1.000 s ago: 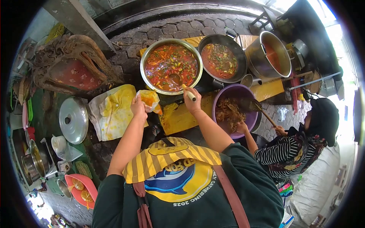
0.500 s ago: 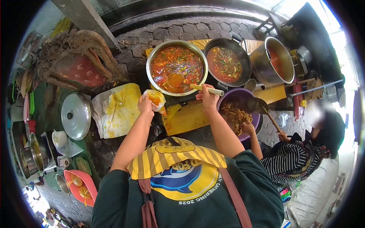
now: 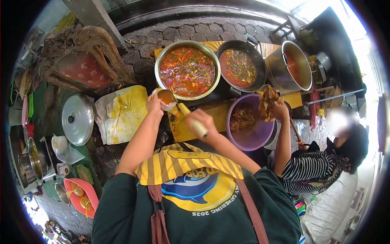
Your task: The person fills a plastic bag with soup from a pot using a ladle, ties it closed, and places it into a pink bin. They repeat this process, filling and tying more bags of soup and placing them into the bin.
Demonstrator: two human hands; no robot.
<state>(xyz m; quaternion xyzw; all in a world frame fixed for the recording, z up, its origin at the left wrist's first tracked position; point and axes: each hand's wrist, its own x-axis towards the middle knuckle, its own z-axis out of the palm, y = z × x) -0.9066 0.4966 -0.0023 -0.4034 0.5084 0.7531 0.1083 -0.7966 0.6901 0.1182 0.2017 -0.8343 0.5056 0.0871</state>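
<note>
My left hand (image 3: 154,104) is closed around a clear plastic bag (image 3: 170,107), with orange liquid showing in it. My right hand (image 3: 204,123) grips a ladle (image 3: 185,110) by its pale handle. The ladle's bowl, with orange-brown broth in it, is tilted at the bag's mouth, close to my left fingers. Whether broth is flowing cannot be made out. Just beyond my hands stands a wide silver pot (image 3: 191,97) of red-orange soup (image 3: 187,69) with chopped vegetables.
Right of the pot are a dark wok (image 3: 263,67) of similar soup and a tall metal pot (image 3: 280,75). A co-worker (image 3: 313,166) lifts brown shredded food over a purple basin (image 3: 260,142). Left lie a yellow-stained cloth (image 3: 122,116), a pot lid (image 3: 79,122) and a carved chair (image 3: 81,61).
The ladle has moved from the soup pot to the bag as my right hand came left and nearer. The co-worker's hand has risen from the basin with food.
</note>
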